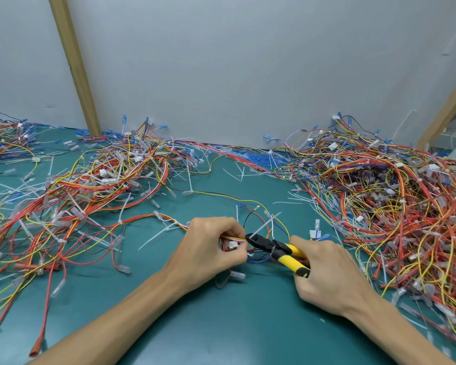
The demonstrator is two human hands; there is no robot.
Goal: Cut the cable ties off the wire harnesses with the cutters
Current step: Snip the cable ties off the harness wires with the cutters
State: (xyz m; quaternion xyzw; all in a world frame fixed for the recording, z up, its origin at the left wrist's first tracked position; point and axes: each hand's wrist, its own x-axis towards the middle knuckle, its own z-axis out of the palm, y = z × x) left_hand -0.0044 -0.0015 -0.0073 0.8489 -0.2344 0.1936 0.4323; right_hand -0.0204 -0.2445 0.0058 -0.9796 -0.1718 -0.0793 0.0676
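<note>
**Nip the tie, spare the wires**

The cable tie (pixel 265 223) sits at the tip of the cutters (pixel 271 246), mid-table (pixel 221 325) toward the near edge. Your left hand (pixel 211 248) pinches the harness (pixel 232 238) just beside it, and your right hand (pixel 324 270) wraps the yellow handles. Slip only the strap between the blades, then squeeze.

Bare forearms (pixel 121 314), left hand (pixel 208 248), right hand (pixel 327 272)

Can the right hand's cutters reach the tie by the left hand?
Probably yes: right hand grips the cutters, tips at the white cable tie beside the left hand pinching the wire harness; nothing between.
</note>
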